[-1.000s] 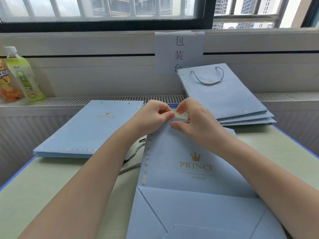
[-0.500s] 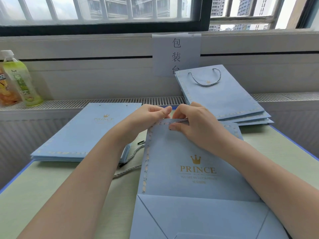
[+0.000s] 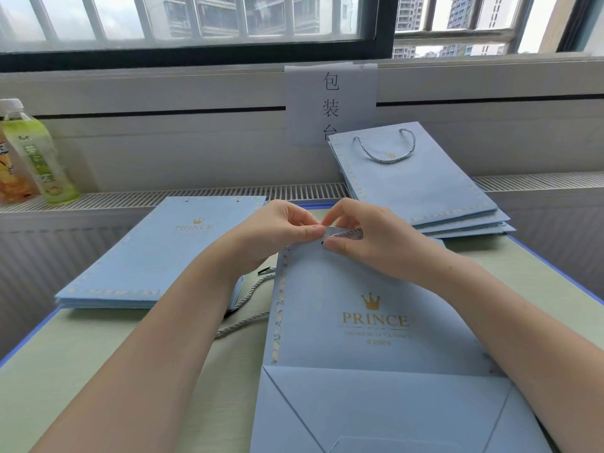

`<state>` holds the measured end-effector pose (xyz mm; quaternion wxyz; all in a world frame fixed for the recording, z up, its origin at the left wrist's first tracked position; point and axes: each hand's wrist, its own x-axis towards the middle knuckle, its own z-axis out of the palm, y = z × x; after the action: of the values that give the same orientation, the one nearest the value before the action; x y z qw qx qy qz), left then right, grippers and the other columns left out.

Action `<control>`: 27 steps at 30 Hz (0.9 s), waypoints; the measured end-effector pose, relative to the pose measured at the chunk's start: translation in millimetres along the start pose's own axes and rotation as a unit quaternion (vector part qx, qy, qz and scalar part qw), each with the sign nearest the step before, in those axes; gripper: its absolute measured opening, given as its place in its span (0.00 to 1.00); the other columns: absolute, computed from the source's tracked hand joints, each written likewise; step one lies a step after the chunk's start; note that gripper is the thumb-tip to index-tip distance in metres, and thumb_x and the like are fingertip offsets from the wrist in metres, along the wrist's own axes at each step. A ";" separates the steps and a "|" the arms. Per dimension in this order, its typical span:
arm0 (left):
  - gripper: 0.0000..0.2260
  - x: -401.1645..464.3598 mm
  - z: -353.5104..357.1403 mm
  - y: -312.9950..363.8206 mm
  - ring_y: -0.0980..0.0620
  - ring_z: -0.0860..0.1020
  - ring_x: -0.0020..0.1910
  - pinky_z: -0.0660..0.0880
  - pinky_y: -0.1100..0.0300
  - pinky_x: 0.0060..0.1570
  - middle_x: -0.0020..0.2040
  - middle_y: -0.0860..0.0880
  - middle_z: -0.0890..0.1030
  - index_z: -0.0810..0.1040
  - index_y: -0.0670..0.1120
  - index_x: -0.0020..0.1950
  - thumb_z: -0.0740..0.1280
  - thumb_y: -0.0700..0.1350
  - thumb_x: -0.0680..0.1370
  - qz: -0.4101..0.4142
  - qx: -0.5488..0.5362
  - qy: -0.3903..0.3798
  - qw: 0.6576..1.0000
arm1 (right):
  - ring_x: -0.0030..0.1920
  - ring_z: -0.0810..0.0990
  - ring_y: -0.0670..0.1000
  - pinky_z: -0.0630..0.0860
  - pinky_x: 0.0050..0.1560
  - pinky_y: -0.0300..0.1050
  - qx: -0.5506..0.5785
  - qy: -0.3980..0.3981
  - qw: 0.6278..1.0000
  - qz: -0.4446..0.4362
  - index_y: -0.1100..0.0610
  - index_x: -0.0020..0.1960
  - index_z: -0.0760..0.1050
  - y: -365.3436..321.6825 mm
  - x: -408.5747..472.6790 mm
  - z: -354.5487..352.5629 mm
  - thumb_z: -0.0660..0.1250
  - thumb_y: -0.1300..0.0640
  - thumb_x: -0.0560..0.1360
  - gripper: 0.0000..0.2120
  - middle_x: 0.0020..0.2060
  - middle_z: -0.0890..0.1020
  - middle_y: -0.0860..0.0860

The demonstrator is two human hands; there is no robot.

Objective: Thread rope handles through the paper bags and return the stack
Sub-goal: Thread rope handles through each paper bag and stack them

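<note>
Both hands meet at the far top edge of the bag (image 3: pixel 359 305) lying flat on the worktop (image 3: pixel 98 371). The left hand (image 3: pixel 277 228) has its fingers curled, thumb and forefinger pinching the bag's rim. The right hand (image 3: pixel 369 237) is curled too, its grip closed on a short run of rope (image 3: pixel 346 233) lying along that rim; whether the rope end has passed a hole cannot be told, since the fingers cover it.

The rope is a soft, limp twisted cord, so it is best held close to its tip, where it can be steered. The bag is light, thin paper card that creases easily; holding it right beside the hole, as the left hand does, should keep the edge from buckling.

More loose cords (image 3: pixel 248 318) lie under the left forearm. To the left is a stack (image 3: pixel 157 256) of bags without handles; at far right, a pile (image 3: pixel 418 188) with a handle fitted leans toward the wall. Two bottles (image 3: pixel 36 152) stand on the ledge at left.
</note>
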<state>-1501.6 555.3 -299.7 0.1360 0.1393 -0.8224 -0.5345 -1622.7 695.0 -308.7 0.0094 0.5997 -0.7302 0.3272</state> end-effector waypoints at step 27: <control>0.17 3.9 8.4 0.8 0.56 0.62 0.27 0.59 0.65 0.27 0.28 0.52 0.64 0.68 0.47 0.32 0.64 0.49 0.79 -0.001 0.212 0.055 0.976 | 0.40 0.75 0.51 0.70 0.41 0.46 -0.082 0.080 0.993 -0.010 0.58 0.42 0.77 2.1 2.4 4.6 0.69 0.56 0.74 0.05 0.38 0.78 0.49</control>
<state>-1508.4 561.2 -302.0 0.1479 0.1945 -0.9081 -0.3399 -1623.5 690.8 -312.3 0.1200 0.5764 -0.7452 0.3130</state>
